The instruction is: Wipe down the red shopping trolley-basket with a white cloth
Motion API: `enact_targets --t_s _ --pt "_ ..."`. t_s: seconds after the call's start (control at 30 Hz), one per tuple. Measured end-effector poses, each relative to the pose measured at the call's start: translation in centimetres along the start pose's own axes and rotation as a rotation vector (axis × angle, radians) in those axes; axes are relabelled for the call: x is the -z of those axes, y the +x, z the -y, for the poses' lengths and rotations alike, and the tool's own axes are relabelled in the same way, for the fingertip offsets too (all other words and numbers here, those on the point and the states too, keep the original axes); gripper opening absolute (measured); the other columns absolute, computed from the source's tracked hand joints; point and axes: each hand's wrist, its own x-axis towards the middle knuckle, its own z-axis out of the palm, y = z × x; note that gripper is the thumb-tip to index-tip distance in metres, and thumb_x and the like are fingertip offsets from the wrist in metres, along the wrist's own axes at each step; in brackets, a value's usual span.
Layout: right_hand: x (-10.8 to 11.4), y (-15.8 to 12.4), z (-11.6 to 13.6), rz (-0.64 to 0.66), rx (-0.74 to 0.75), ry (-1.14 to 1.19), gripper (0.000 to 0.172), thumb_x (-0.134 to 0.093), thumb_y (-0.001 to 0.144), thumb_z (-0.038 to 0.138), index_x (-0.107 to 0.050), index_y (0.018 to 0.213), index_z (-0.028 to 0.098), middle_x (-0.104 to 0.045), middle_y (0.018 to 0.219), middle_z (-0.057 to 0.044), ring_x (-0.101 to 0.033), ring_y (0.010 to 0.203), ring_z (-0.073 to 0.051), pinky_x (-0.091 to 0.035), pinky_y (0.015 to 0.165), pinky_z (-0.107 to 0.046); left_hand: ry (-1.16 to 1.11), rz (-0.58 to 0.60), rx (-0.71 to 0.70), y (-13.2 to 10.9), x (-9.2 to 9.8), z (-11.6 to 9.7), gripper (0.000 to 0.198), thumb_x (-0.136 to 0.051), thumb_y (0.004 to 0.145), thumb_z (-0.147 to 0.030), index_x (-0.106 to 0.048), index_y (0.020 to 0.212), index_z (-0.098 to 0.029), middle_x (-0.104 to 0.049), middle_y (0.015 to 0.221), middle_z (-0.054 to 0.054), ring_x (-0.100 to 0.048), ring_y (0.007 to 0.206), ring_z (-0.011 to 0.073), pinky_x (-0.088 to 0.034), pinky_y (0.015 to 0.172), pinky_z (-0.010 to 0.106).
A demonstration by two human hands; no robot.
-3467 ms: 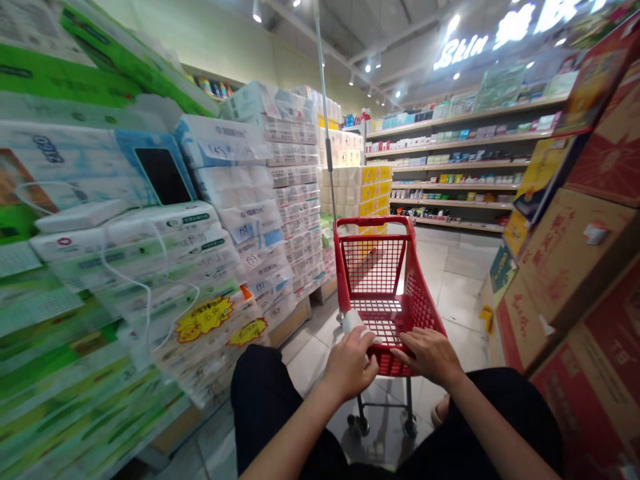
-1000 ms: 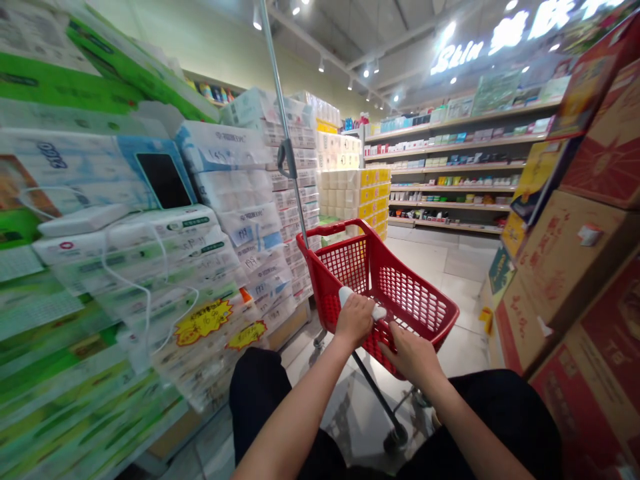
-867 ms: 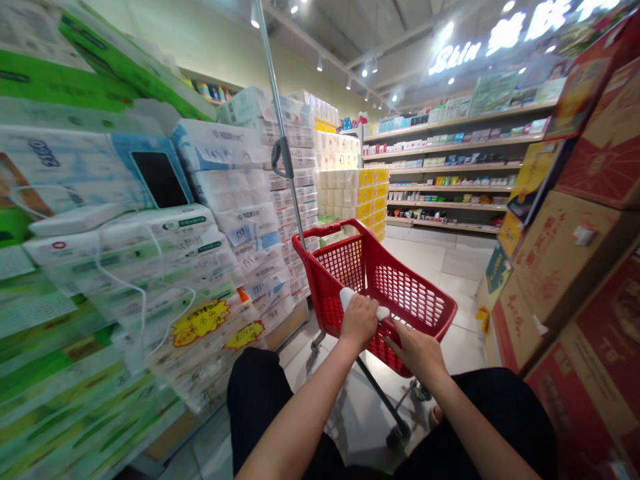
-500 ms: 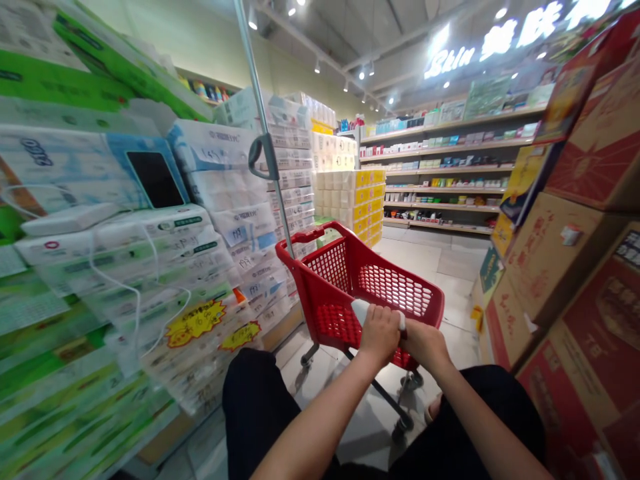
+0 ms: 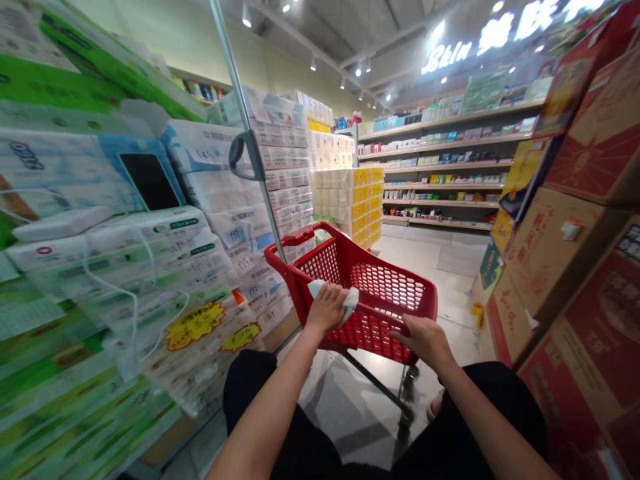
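Observation:
A small red shopping cart (image 5: 380, 293) with a mesh basket stands in the aisle in front of me, turned at an angle and tipped. My left hand (image 5: 327, 310) is closed on a white cloth (image 5: 346, 300) pressed against the basket's near rim. My right hand (image 5: 425, 340) grips the basket's lower near side, fingers curled on the red mesh. A tall metal pole (image 5: 245, 133) with a grey handle rises from the cart's left corner.
Stacked packs of tissue paper (image 5: 150, 260) fill the left side, with a phone (image 5: 147, 180) and white cable on them. Cardboard boxes (image 5: 575, 260) are piled on the right. Shelves of goods (image 5: 445, 167) and yellow packs (image 5: 367, 200) stand at the aisle's far end.
The cart has swung and shifted left, its pole leaning further left. My left hand slid with the cloth to the left along the rim, and my hands are now apart.

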Motion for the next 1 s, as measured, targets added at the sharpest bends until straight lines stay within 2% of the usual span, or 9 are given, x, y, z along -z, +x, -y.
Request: enact_targets --t_s 0.1,0.2,0.33,0.43,0.5,0.57,0.8,0.9,1.0 --pt "0.0 0.2 0.8 -0.009 -0.016 -0.003 0.043 -0.046 0.089 0.060 -0.052 0.073 0.021 -0.063 0.068 -0.002 -0.054 0.061 -0.016 -0.022 0.057 -0.029 -0.012 -0.025 0.102 0.0 0.1 -0.9 0.028 -0.046 0.090 -0.025 -0.049 0.118 -0.022 -0.054 0.117 0.006 -0.043 0.121 0.0236 -0.020 0.117 0.052" --pt "-0.2 0.3 1.5 -0.001 -0.037 0.005 0.039 -0.050 0.088 0.058 -0.054 0.075 0.021 -0.065 0.070 -0.002 -0.055 0.061 -0.016 -0.022 0.057 -0.029 -0.040 -0.042 0.159 0.2 -0.6 -4.0 0.025 -0.045 0.090 -0.023 -0.049 0.114 -0.021 -0.054 0.113 0.007 -0.043 0.120 0.0250 -0.018 0.118 0.055" --pt "-0.3 0.3 2.0 -0.004 -0.047 0.029 0.027 -0.054 0.087 0.048 -0.058 0.081 0.022 -0.068 0.075 -0.003 -0.057 0.065 -0.017 -0.026 0.059 -0.028 -0.120 -0.016 0.079 0.3 -2.0 -9.1 0.033 -0.049 0.088 -0.030 -0.047 0.119 -0.020 -0.054 0.114 0.008 -0.043 0.119 0.0264 -0.019 0.118 0.055" --pt "-0.1 0.1 2.2 -0.008 -0.019 0.060 0.017 -0.054 0.088 0.038 -0.060 0.090 0.022 -0.070 0.082 -0.003 -0.059 0.069 -0.018 -0.029 0.063 -0.028 -0.132 0.015 -0.007 0.2 -2.5 -10.6 0.042 -0.051 0.087 -0.031 -0.043 0.127 -0.018 -0.052 0.118 0.008 -0.042 0.120 0.0256 -0.019 0.118 0.052" --pt "0.1 0.0 2.2 -0.012 -0.012 0.055 0.018 -0.053 0.088 0.039 -0.060 0.089 0.022 -0.069 0.083 -0.004 -0.059 0.070 -0.018 -0.029 0.064 -0.029 -0.125 0.047 -0.091 0.2 -2.4 -9.5 0.045 -0.052 0.087 -0.030 -0.042 0.130 -0.020 -0.052 0.120 0.007 -0.042 0.121 0.0231 -0.020 0.118 0.048" --pt "0.1 0.1 2.2 -0.016 -0.013 0.030 0.026 -0.052 0.090 0.046 -0.058 0.084 0.021 -0.068 0.080 -0.004 -0.058 0.069 -0.018 -0.028 0.063 -0.029 -0.112 0.075 -0.147 0.2 -1.8 -7.0 0.044 -0.052 0.087 -0.029 -0.043 0.129 -0.023 -0.052 0.121 0.005 -0.043 0.120 0.0209 -0.020 0.118 0.045" --pt "-0.7 1.0 2.0 -0.049 0.013 0.025 0.041 -0.046 0.091 0.058 -0.054 0.077 0.020 -0.064 0.072 -0.004 -0.056 0.066 -0.017 -0.025 0.061 -0.029 0.043 0.084 0.084 0.2 1.2 4.2 0.034 -0.045 0.089 -0.025 -0.047 0.123 -0.023 -0.050 0.129 0.005 -0.036 0.130 0.0218 -0.011 0.120 0.047" --pt "-1.0 1.4 2.5 -0.051 0.009 0.024 0.042 -0.045 0.091 0.058 -0.053 0.076 0.020 -0.064 0.072 -0.004 -0.054 0.063 -0.016 -0.024 0.060 -0.028 0.087 0.070 0.149 0.1 1.4 5.9 0.030 -0.044 0.090 -0.026 -0.048 0.120 -0.023 -0.050 0.129 0.005 -0.034 0.133 0.0224 -0.010 0.121 0.048" --pt "-1.2 1.6 3.3 -0.066 -0.001 0.012 0.042 -0.045 0.091 0.058 -0.052 0.075 0.020 -0.064 0.071 -0.003 -0.054 0.061 -0.015 -0.023 0.060 -0.029 0.093 0.023 0.252 -0.2 0.7 4.8 0.030 -0.043 0.090 -0.023 -0.047 0.120 -0.022 -0.049 0.130 0.006 -0.029 0.137 0.0240 -0.009 0.121 0.051"
